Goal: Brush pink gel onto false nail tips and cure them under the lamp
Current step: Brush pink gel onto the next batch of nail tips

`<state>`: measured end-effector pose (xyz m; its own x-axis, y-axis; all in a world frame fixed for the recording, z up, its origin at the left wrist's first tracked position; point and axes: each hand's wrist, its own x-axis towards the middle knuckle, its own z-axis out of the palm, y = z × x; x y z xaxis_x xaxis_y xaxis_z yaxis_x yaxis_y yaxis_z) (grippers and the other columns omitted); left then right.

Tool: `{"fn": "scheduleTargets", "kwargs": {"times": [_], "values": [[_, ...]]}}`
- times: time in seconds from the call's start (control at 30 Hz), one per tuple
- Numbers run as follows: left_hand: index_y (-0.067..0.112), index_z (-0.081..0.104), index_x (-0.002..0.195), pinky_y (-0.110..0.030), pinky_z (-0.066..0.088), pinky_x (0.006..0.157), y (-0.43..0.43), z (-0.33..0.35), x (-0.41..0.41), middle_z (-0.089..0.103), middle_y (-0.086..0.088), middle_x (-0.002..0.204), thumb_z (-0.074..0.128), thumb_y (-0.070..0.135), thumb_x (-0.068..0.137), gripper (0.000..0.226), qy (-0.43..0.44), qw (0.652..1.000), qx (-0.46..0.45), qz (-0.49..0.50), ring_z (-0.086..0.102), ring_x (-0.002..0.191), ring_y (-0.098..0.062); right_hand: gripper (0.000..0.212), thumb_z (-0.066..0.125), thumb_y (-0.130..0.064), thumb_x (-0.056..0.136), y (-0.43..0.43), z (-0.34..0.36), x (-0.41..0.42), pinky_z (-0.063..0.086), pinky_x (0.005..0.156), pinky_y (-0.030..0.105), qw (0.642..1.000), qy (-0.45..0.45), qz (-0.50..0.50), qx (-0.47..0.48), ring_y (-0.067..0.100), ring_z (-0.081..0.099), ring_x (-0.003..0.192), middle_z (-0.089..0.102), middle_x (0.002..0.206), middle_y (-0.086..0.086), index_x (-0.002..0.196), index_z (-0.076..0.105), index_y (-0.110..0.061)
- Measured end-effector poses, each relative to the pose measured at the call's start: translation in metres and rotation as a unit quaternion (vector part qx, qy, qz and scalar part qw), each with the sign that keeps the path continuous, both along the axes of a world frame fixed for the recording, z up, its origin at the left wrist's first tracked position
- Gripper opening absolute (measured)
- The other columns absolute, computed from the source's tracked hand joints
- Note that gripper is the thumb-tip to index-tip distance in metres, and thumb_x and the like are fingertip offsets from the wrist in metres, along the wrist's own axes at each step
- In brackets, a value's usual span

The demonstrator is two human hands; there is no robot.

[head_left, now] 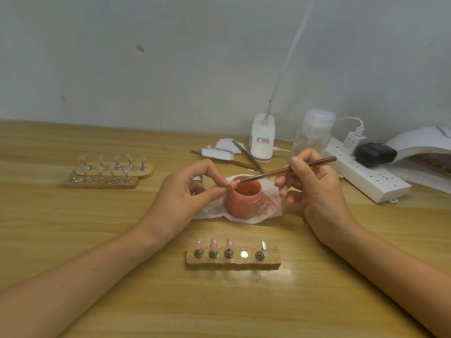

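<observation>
- A wooden table (97, 240) with a glossy yellow grain is running under both forearms and out to the wall.
- Nearest the person, between the wrists, a wooden holder (233, 262) is lying flat. It is carrying three pink-coated tips (214, 244) on its left pegs and one clear tip (264, 245) on its right end.
- The left hand (181, 191) is pinching a small nail tip (233, 184) between thumb and fingertips, just over the near-left rim of the jar.
- The right hand (314, 186) is gripping a brown brush (288, 170) like a pen, with its bristles touching that nail tip.
- Between the two hands, an open jar of pink gel (244, 201) is standing on a white wipe (266, 211) that is stained pink.
- Well out beyond the left hand, two more holders (107, 176) are standing side by side with clear tips.
- Behind the hands, spare brushes (249, 157), a white desk lamp (262, 140) and a clear bottle (313, 132) are sitting near the wall.
- Beyond the right hand, a white power strip (366, 176) is lying beside the white curing lamp (424, 145).
- A pale wall (170, 57) is closing the scene, with a pink smear (139, 48) showing on it.
</observation>
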<state>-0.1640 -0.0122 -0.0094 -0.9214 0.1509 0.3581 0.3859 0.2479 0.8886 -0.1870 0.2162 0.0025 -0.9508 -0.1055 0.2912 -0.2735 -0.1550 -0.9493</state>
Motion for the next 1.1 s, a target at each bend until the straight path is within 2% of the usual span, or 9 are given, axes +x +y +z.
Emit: {"fn": "scheduleTargets", "kwargs": {"times": [0.1, 0.3, 0.4, 0.5, 0.63, 0.73, 0.83, 1.0, 1.1], "values": [[0.023, 0.066, 0.079, -0.033, 0.041, 0.061, 0.0, 0.0003, 0.0003, 0.067, 0.0, 0.089, 0.073, 0.016, 0.084, 0.012, 0.001, 1.0, -0.001, 0.0, 0.049, 0.059, -0.018, 0.015, 0.053, -0.024, 0.095, 0.002, -0.0015, -0.0016, 0.046, 0.046, 0.019, 0.999, -0.016, -0.023, -0.022, 0.011, 0.058, 0.054, 0.067, 0.066, 0.004, 0.085, 0.048, -0.014], [0.022, 0.066, 0.079, -0.035, 0.041, 0.061, 0.0001, 0.0, -0.0005, 0.068, 0.002, 0.088, 0.073, 0.013, 0.085, 0.013, 0.001, 1.0, 0.0, -0.001, 0.048, 0.059, -0.019, 0.02, 0.056, -0.03, 0.089, -0.0006, -0.0003, 0.0, 0.049, 0.05, 0.021, 1.0, 0.002, 0.003, -0.006, 0.013, 0.06, 0.056, 0.068, 0.068, 0.005, 0.087, 0.048, -0.012], [0.022, 0.066, 0.079, -0.035, 0.041, 0.062, 0.0004, 0.0003, -0.0002, 0.066, -0.005, 0.088, 0.074, 0.018, 0.083, 0.01, -0.001, 1.0, 0.004, -0.002, 0.048, 0.059, -0.018, 0.014, 0.054, -0.023, 0.093, 0.001, -0.0014, -0.0021, 0.049, 0.049, 0.019, 0.999, -0.01, -0.02, -0.026, 0.012, 0.059, 0.054, 0.068, 0.066, 0.005, 0.086, 0.048, -0.012], [0.022, 0.066, 0.079, -0.037, 0.041, 0.063, 0.0001, 0.0, -0.0005, 0.066, -0.011, 0.088, 0.074, 0.017, 0.083, 0.011, 0.0, 1.0, 0.005, -0.003, 0.049, 0.061, -0.023, 0.018, 0.056, -0.029, 0.088, 0.0009, 0.0004, -0.0007, 0.048, 0.049, 0.02, 1.0, 0.005, 0.002, -0.029, 0.012, 0.059, 0.054, 0.068, 0.067, 0.005, 0.086, 0.048, -0.013], [0.024, 0.066, 0.08, -0.035, 0.042, 0.061, -0.0007, -0.0002, -0.0003, 0.068, 0.003, 0.087, 0.073, 0.014, 0.085, 0.014, 0.001, 1.0, -0.002, -0.003, 0.049, 0.059, -0.017, 0.016, 0.055, -0.026, 0.092, 0.0012, -0.0016, -0.0012, 0.048, 0.048, 0.02, 1.0, -0.012, -0.01, -0.019, 0.012, 0.06, 0.055, 0.067, 0.067, 0.006, 0.085, 0.049, -0.013], [0.025, 0.066, 0.08, -0.034, 0.044, 0.06, -0.0007, 0.0006, 0.0002, 0.068, 0.005, 0.087, 0.073, 0.015, 0.085, 0.013, -0.002, 1.0, -0.004, -0.005, 0.05, 0.059, -0.016, 0.015, 0.055, -0.025, 0.092, 0.0025, -0.0013, -0.0022, 0.048, 0.048, 0.019, 0.999, -0.012, -0.023, -0.036, 0.012, 0.059, 0.055, 0.067, 0.065, 0.005, 0.085, 0.048, -0.013], [0.024, 0.066, 0.079, -0.033, 0.043, 0.061, -0.0005, 0.0009, -0.0001, 0.067, -0.001, 0.086, 0.073, 0.014, 0.086, 0.014, -0.001, 1.0, -0.004, -0.002, 0.05, 0.059, -0.015, 0.019, 0.056, -0.029, 0.089, 0.0007, -0.0003, -0.0003, 0.048, 0.049, 0.02, 1.0, 0.005, 0.004, -0.017, 0.012, 0.06, 0.056, 0.068, 0.067, 0.004, 0.087, 0.048, -0.012], [0.022, 0.066, 0.079, -0.033, 0.04, 0.061, -0.0002, 0.001, 0.0006, 0.065, -0.014, 0.087, 0.074, 0.015, 0.085, 0.012, -0.005, 1.0, -0.003, -0.002, 0.049, 0.059, -0.018, 0.014, 0.052, -0.021, 0.096, 0.0021, -0.0022, -0.0027, 0.047, 0.047, 0.019, 0.999, -0.013, -0.021, -0.029, 0.012, 0.059, 0.054, 0.067, 0.065, 0.005, 0.085, 0.048, -0.014], [0.022, 0.067, 0.079, -0.034, 0.04, 0.062, -0.0005, 0.0008, 0.0006, 0.065, -0.015, 0.087, 0.074, 0.015, 0.085, 0.012, -0.004, 1.0, -0.004, 0.001, 0.048, 0.06, -0.018, 0.018, 0.055, -0.028, 0.091, 0.0011, -0.0011, -0.0005, 0.047, 0.048, 0.02, 1.0, 0.007, 0.001, -0.023, 0.012, 0.059, 0.055, 0.067, 0.066, 0.005, 0.086, 0.048, -0.012]]}}
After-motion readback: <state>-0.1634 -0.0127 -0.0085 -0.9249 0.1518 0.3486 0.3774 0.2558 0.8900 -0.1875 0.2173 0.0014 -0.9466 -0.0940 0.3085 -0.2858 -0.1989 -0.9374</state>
